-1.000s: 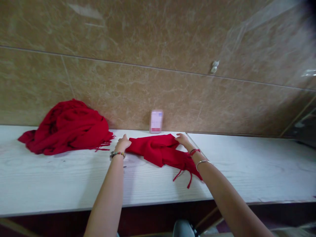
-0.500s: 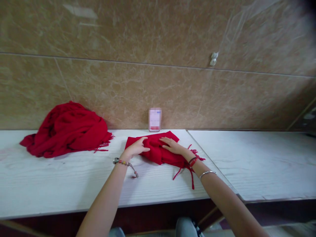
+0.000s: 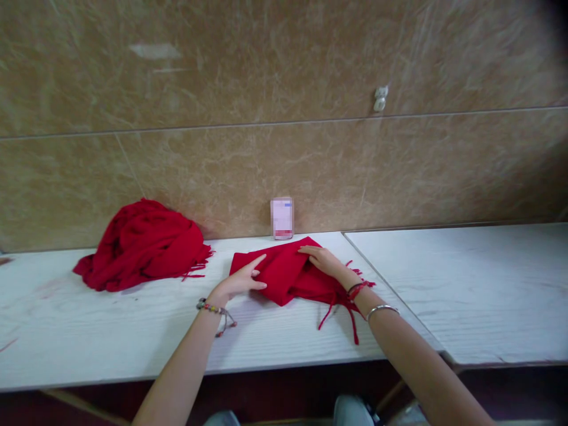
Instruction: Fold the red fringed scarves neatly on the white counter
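A folded red scarf (image 3: pixel 284 275) with fringe at its right end lies on the white tabletop. My left hand (image 3: pixel 237 282) touches the scarf's left side, its fingers apart, the index finger stretched over the cloth. At the upper right of the fold, my right hand (image 3: pixel 326 260) has its fingers closed on the cloth, and a diagonal crease runs down from them. The right thumb is mostly hidden. A second red fringed cloth (image 3: pixel 146 245) rests in a loose heap farther left.
Behind the scarf a phone (image 3: pixel 283 219) with a blurred screen leans against the brown tiled wall (image 3: pixel 222 171). A small white figure (image 3: pixel 380 99) is fixed to the wall. A seam (image 3: pixel 390 287) divides the white tabletop (image 3: pixel 133 337) on the right.
My right hand has shifted slightly on the scarf, and the upper layer now spreads smoother and wider toward the front. My left fingers have moved a little lower. The view has tilted.
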`<state>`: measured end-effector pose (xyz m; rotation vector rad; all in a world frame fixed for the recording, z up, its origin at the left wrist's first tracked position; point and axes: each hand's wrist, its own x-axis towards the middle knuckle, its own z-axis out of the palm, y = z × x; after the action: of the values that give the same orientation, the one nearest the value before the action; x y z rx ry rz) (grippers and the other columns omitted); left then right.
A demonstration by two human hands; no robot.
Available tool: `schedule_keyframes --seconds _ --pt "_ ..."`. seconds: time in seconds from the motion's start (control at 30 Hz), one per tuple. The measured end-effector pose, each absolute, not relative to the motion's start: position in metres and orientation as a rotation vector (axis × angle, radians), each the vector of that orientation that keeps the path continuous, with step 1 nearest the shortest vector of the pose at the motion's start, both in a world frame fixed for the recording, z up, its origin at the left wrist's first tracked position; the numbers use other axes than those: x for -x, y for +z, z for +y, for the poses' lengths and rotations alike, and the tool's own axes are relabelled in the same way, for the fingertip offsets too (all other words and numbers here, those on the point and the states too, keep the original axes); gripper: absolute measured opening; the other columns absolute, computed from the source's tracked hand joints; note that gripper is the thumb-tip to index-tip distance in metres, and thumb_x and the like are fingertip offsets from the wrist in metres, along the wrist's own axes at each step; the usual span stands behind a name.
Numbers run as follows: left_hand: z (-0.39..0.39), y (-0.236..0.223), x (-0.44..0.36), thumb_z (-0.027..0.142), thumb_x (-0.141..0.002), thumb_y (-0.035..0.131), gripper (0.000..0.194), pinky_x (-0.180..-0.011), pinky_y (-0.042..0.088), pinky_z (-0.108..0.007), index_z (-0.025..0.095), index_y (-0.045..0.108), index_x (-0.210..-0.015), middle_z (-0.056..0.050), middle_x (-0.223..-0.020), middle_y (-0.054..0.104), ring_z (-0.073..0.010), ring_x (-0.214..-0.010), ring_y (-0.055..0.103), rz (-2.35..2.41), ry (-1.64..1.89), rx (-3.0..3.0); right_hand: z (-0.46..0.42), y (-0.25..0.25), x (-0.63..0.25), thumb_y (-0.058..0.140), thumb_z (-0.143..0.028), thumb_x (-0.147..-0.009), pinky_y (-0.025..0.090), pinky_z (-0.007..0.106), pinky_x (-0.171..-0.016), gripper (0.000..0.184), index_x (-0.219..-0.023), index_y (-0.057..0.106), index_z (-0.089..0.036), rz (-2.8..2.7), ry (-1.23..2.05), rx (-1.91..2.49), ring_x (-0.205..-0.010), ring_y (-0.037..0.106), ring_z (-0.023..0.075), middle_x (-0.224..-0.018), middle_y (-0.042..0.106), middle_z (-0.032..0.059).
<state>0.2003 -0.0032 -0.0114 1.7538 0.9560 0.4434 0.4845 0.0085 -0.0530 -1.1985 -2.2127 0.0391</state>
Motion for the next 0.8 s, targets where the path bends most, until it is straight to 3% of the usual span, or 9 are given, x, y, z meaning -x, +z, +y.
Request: schedule_keyframes --seconds 0.2,0.3,0.37,0.53,0.6,0.7,0.8 --pt "-0.012 0.003 -0.194 0.038 -0.066 0.068 0.095 -0.095 0.033 -0.031 0.017 0.013 -0.141 -0.012 -0.122 0.053 -0.0208 -0.111 0.048 0.898 0.400 -1.611 0.005 -0.057 -0.482 0.039 -0.003 -0.071 0.032 0.040 -0.103 0.057 -0.125 0.048 -0.017 -2.287 0.039 1.286 -0.120 0.043 0.0198 -0.128 0.050 0.0083" --pt "-0.014 -0.005 -0.199 0.045 -0.068 0.064 0.093 -0.097 0.032 -0.030 0.015 0.013 -0.141 -0.015 -0.135 0.040 -0.0245 -0.120 0.041 1.031 0.394 -1.730 0.006 -0.051 -0.484 0.035 -0.001 -0.071 0.033 0.040 -0.102 0.055 -0.122 0.051 -0.016 -2.246 -0.012 1.334 -0.118 0.046 0.0195 -0.124 0.054 0.0087" --pt "-0.017 -0.011 -0.204 0.043 -0.070 0.063 0.091 -0.097 0.033 -0.034 0.017 0.012 -0.141 -0.016 -0.140 0.031 -0.0280 -0.121 0.039 1.123 0.413 -1.873 0.005 -0.047 -0.488 0.034 0.000 -0.070 0.032 0.042 -0.102 0.056 -0.120 0.053 -0.017 -2.223 -0.052 1.315 -0.118 0.045 0.0195 -0.124 0.054 0.0075" --pt "-0.029 -0.015 -0.213 0.026 -0.064 0.068 0.095 -0.100 0.030 -0.042 0.023 0.013 -0.141 -0.013 -0.136 0.036 -0.0306 -0.122 0.038 1.228 0.397 -2.385 0.000 -0.048 -0.495 0.037 0.002 -0.064 0.033 0.039 -0.103 0.056 -0.110 0.061 -0.019 -2.352 0.112 1.311 -0.120 0.043 0.0201 -0.124 0.054 0.0052" --pt "-0.034 -0.011 -0.216 0.025 -0.067 0.066 0.086 -0.104 0.024 -0.041 0.028 0.021 -0.139 -0.010 -0.142 0.024 -0.0291 -0.129 0.026 1.141 0.401 -2.556 0.000 -0.051 -0.495 0.037 0.002 -0.063 0.032 0.039 -0.103 0.058 -0.112 0.060 -0.021 -2.322 0.173 1.311 -0.120 0.044 0.0191 -0.123 0.055 0.0032" --pt "-0.041 -0.008 -0.221 0.040 -0.074 0.060 0.071 -0.108 0.012 -0.044 0.031 0.028 -0.136 -0.005 -0.149 0.001 -0.0292 -0.135 0.001 0.965 0.253 -2.700 0.000 -0.048 -0.493 0.036 0.000 -0.067 0.032 0.041 -0.103 0.057 -0.117 0.055 -0.019 -2.204 0.192 1.310 -0.118 0.045 0.0186 -0.124 0.054 0.0040" --pt "-0.043 -0.011 -0.223 0.046 -0.079 0.051 0.071 -0.106 0.008 -0.049 0.028 0.019 -0.139 -0.008 -0.149 -0.001 -0.0295 -0.134 -0.005 0.918 -0.014 -2.708 -0.002 -0.040 -0.488 0.038 -0.007 -0.076 0.034 0.040 -0.101 0.046 -0.118 0.053 -0.017 -2.144 0.166 1.329 -0.116 0.047 0.0196 -0.124 0.054 0.0072"
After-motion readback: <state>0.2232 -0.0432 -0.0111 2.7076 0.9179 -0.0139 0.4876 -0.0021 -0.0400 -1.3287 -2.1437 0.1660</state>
